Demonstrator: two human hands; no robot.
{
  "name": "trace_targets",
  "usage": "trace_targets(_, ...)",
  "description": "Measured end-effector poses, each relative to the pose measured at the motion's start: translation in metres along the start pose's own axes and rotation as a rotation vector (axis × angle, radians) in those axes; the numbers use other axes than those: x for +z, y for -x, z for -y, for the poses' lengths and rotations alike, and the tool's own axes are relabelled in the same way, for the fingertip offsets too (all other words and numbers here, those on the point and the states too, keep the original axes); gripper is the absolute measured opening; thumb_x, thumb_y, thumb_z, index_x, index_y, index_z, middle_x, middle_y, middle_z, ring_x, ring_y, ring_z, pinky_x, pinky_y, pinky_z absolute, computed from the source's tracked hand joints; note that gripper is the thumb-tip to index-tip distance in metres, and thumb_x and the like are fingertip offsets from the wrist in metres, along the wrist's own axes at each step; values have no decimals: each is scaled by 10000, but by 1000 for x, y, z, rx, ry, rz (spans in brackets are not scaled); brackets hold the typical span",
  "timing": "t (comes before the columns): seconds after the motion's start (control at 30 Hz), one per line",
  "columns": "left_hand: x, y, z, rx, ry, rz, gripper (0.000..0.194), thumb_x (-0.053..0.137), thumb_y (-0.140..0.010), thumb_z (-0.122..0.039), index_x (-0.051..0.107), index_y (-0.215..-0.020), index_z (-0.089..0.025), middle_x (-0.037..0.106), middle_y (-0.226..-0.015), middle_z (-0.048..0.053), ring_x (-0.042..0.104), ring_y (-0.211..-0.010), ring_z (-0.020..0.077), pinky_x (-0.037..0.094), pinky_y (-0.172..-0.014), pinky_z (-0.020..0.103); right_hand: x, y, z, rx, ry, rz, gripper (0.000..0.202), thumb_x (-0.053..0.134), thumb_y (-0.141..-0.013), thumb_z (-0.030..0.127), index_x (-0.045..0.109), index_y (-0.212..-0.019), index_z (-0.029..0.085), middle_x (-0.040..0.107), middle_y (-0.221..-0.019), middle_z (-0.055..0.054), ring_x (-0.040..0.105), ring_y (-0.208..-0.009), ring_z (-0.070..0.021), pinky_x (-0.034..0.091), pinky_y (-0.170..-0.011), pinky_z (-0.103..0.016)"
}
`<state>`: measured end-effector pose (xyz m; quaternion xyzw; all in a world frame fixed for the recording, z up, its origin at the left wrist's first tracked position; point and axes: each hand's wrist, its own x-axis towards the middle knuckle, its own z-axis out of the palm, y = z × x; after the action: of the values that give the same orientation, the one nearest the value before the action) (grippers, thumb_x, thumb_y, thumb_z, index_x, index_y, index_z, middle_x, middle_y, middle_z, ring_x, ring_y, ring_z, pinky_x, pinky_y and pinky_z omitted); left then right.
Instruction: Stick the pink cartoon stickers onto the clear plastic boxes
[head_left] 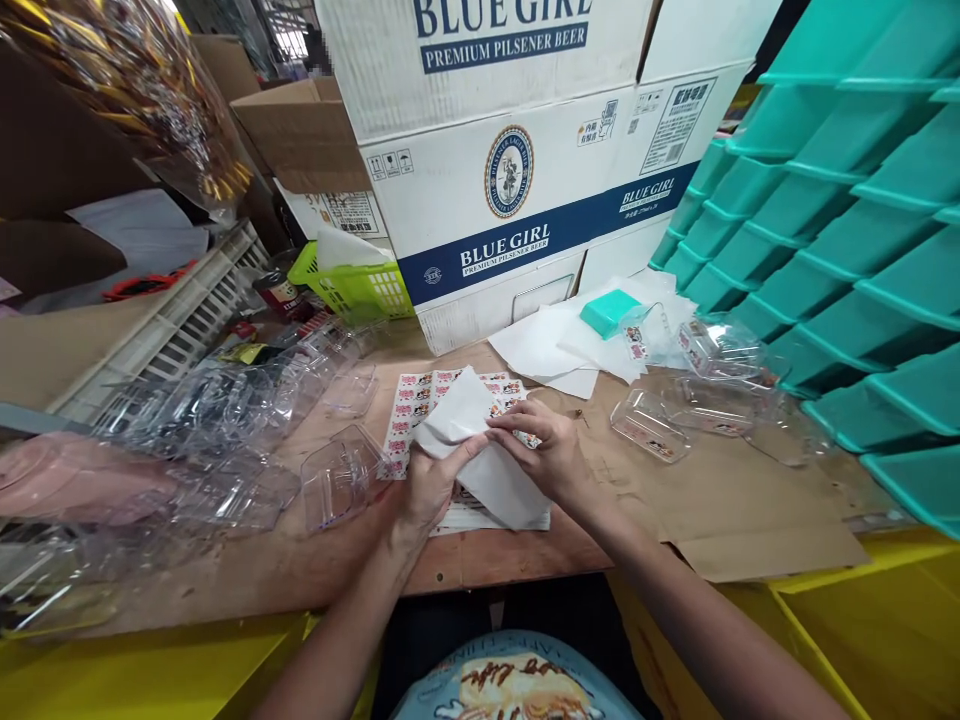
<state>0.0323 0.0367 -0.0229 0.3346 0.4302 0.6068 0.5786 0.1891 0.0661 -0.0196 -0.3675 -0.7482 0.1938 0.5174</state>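
A white paper sheet (504, 488), its blank side up and bent over at the top, is held above the table's front edge. My left hand (433, 485) is closed on its left side, the thumb pressed on top. At the sheet's middle, the thumb and fingertips of my right hand (551, 450) are pinched together; whether a sticker is between them I cannot make out. Below lies a stack of printed sticker sheets (409, 408) with pink and orange cartoon prints, partly hidden by the paper and my hands.
Clear plastic cases (255, 400) pile up on the left. Clear pieces with stickers (651, 428) lie at right, beside white papers (547, 340) and a teal piece (609, 312). White beer cartons (517, 190) stand behind. Stacked teal trays (862, 270) rise at right; yellow bins (885, 620) sit below.
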Motion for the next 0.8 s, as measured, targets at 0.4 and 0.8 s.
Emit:
trace_targets(0.4, -1, -3, -1, -20, 15, 37, 396, 843, -627, -186, 731, -1005, -149, 753, -1045, 83, 696, -995, 245, 532, -938, 368, 4, 7, 0, 172, -167, -16, 83, 712, -850, 246, 768, -904, 215, 717, -803, -58, 662, -711, -169, 529, -645, -296)
trace_targets(0.8, -4, 1, -4, -76, 32, 8, 460, 852, -619, -186, 725, -1060, -168, 765, -960, 54, 710, -899, 207, 557, -853, 317, -3, 8, 14, 20, -53, -33, 131, 669, -878, 184, 742, -983, 212, 697, -817, -69, 619, -749, -185, 506, -665, -327)
